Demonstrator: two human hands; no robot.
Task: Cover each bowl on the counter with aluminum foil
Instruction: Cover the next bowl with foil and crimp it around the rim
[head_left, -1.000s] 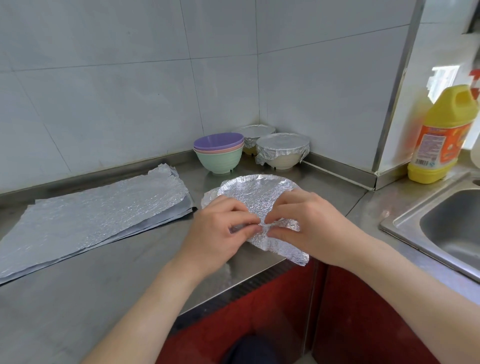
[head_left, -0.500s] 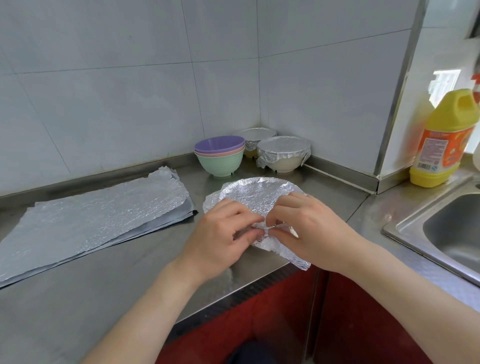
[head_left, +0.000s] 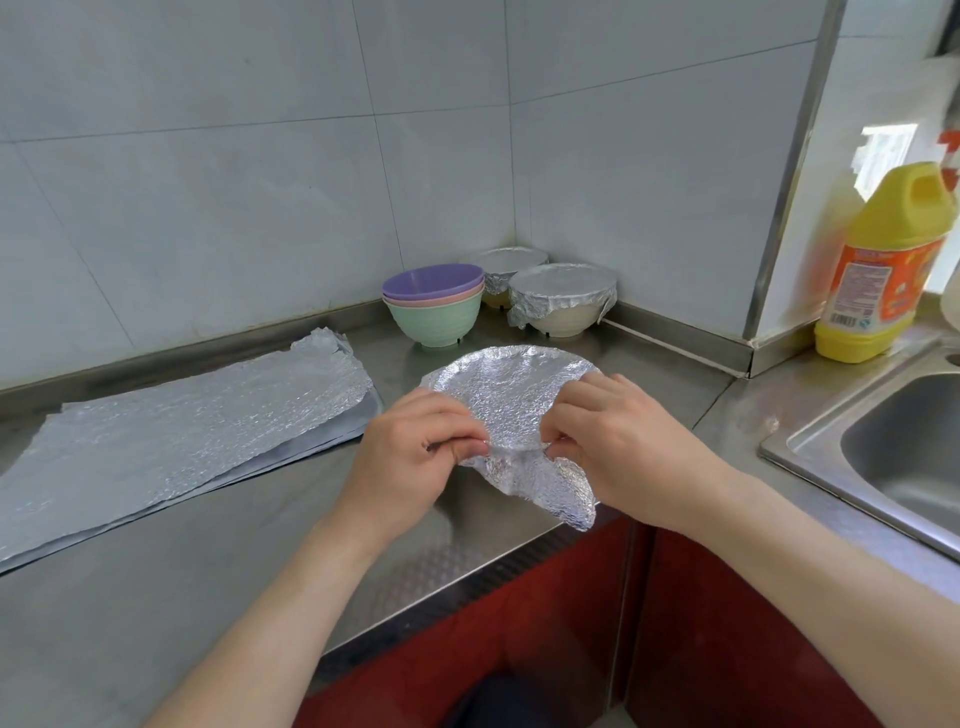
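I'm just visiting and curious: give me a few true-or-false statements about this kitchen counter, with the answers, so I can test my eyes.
1. The left hand and the right hand both pinch the front foil cover. True.
2. The stacked coloured bowls are wrapped in foil. False: there is no foil on them.
3. A covered cream bowl stands in the corner beside another covered bowl. True.
4. The yellow bottle lies in the sink. False: it stands upright beside the sink.
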